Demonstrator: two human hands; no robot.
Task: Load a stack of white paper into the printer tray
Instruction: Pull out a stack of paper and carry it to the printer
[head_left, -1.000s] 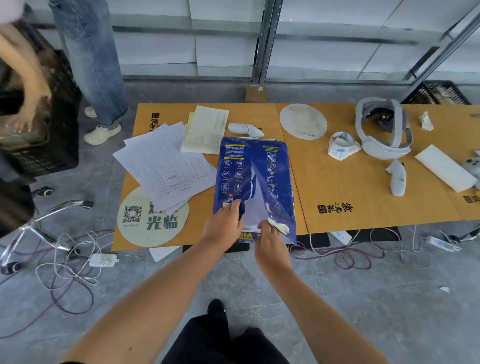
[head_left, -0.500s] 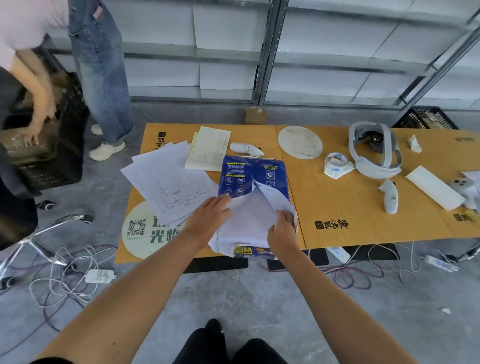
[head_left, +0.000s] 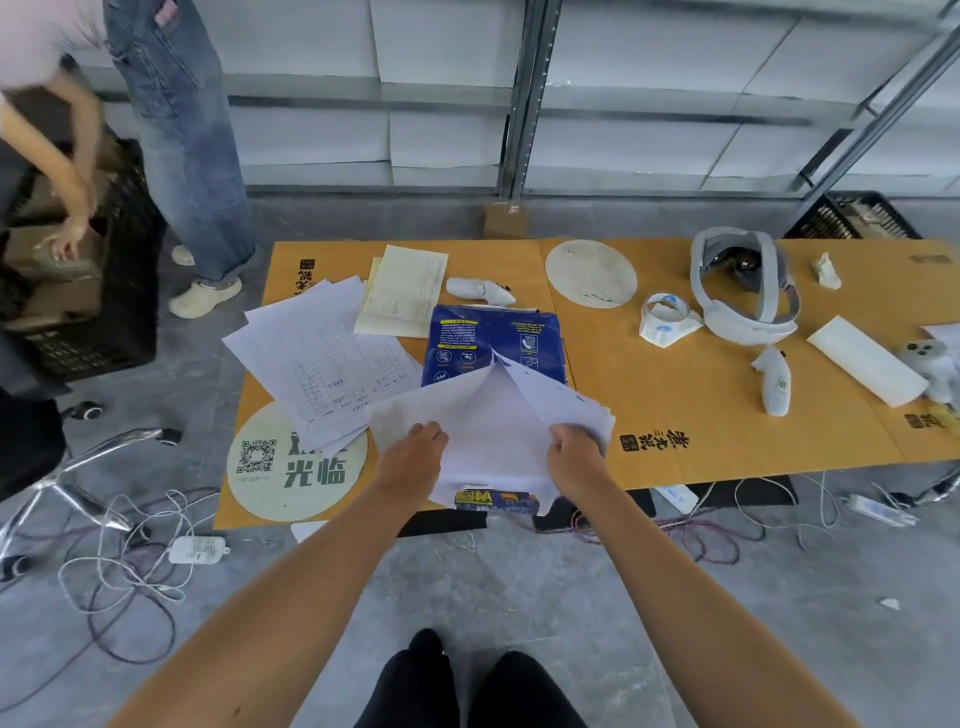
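A blue paper ream pack (head_left: 493, 338) lies on the low cardboard-topped table (head_left: 701, 431), its wrapper torn down the middle. My left hand (head_left: 413, 457) grips the left wrapper flap (head_left: 410, 410), white inside, and pulls it outward. On the other side, my right hand (head_left: 574, 454) grips the right flap (head_left: 558, 402). Between the flaps the white paper stack (head_left: 493, 436) shows. No printer or tray is in view.
Printed sheets (head_left: 317, 358) and a yellowish pad (head_left: 408, 291) lie left of the pack. A tape roll (head_left: 665, 314), a VR headset (head_left: 743, 286) and controllers (head_left: 774, 382) sit to the right. Cables (head_left: 124, 577) trail on the floor. A person (head_left: 182, 130) stands back left by a black crate (head_left: 104, 291).
Both hands have torn the wrapper open and spread the flaps wider apart, exposing more white paper. The camera has tilted up slightly.
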